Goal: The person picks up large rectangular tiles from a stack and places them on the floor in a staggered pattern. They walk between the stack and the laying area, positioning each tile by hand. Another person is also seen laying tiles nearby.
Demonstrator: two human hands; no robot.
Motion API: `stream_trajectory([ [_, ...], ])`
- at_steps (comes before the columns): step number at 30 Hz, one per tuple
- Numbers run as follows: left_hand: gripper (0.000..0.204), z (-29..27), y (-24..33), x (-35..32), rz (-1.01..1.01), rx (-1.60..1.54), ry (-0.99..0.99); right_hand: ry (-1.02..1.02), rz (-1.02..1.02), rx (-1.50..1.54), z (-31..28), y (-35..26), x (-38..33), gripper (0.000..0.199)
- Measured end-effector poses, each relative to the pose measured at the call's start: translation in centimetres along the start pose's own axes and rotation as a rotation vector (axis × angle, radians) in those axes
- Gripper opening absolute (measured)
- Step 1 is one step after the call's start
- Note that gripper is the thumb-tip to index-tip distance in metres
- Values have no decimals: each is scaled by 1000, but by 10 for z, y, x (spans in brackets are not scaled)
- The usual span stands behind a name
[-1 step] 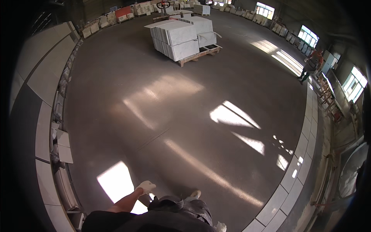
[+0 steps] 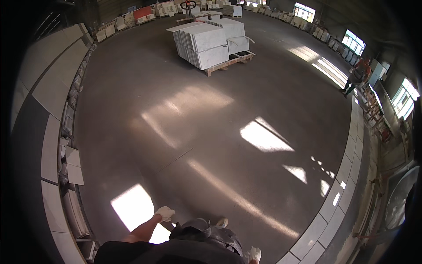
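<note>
My left hand (image 2: 165, 214), in a white work glove, hangs beside my body above the grey floor (image 2: 193, 185). Its fingers are loosely curled, and nothing shows in them. Close by, a bright sunlit patch (image 2: 134, 204) lies on the floor. At the bottom edge my right hand (image 2: 253, 254), also in a white glove, is only partly in view. How its fingers are set is too small to make out, and I see no object in it. Between the hands are my dark clothing (image 2: 198, 231) and one pale shoe (image 2: 223, 222). Neither hand touches anything that I can see.
Ahead, white slabs (image 2: 204, 46) stand stacked on a wooden pallet (image 2: 228, 64), with a pallet jack (image 2: 189, 9) behind. Large panels (image 2: 57, 94) line the left side. Pale floor tiles (image 2: 325, 224) run along the right, where another person (image 2: 359, 72) stands. Stacked slabs line the far wall.
My right hand shows more at the bottom edge, and my left hand has turned slightly. The sunlit patches at the right have changed shape. The view has shifted a little.
</note>
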State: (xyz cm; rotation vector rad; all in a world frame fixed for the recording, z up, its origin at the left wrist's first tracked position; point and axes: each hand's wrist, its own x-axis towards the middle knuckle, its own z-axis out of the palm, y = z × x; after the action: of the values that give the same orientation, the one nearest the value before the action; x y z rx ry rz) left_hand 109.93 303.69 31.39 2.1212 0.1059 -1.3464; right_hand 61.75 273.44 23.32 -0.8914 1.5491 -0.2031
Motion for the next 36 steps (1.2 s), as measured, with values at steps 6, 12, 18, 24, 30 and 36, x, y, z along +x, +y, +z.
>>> stream_trajectory([
  [6, 37, -17, 61, 69, -124, -141, 163, -86, -434, -329, 139, -364, 168, 55],
  [12, 34, -56, 227, 180, -67, 181, -39, -105, -441, -593, 266, -523, 249, 72],
  [18, 44, -129, 537, 325, 103, 163, 31, -74, -125, -875, 293, -575, 283, 59],
  [24, 41, -142, 850, 429, 375, -270, 8, -74, 50, -809, 321, -659, 361, 41],
  [30, 40, -122, 938, 543, 391, 51, 23, -157, -570, -1574, 396, -819, 539, 16],
  [36, 45, -182, 922, 576, -19, 134, 102, -327, -337, -178, 538, -1110, 660, 22],
])
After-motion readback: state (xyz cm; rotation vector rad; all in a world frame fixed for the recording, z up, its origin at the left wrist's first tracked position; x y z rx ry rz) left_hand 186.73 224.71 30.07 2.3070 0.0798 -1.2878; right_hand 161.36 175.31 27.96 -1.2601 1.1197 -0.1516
